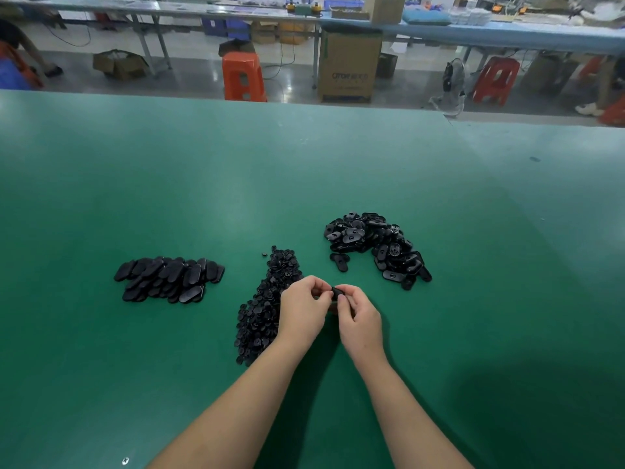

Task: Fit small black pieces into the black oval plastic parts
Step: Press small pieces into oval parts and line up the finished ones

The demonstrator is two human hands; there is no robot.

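Black oval part (336,293) held up between both hands, just above the green table (304,170), only its top edge showing between the fingers. Right hand (358,319) fingers curled round the oval part from the right, thumb across its near side. Left hand (302,311) fingers bent in toward the oval part from the left, fingertips (321,286) pinched together at its edge; whether a small piece sits between them, cannot tell, too hidden. Heap of small black pieces (267,306) lies just left of the oval part, partly under the left hand, stretching away and toward the person. Loose pile of oval parts (378,248), hollow sides and holes showing, lies beyond and right of the held part. One single oval part (340,261) lies apart at that pile's near left edge. Neater stack of oval parts (169,279), smooth backs up, well left of the held part. Far beyond: orange stool (243,76), cardboard box (350,64) on the floor.
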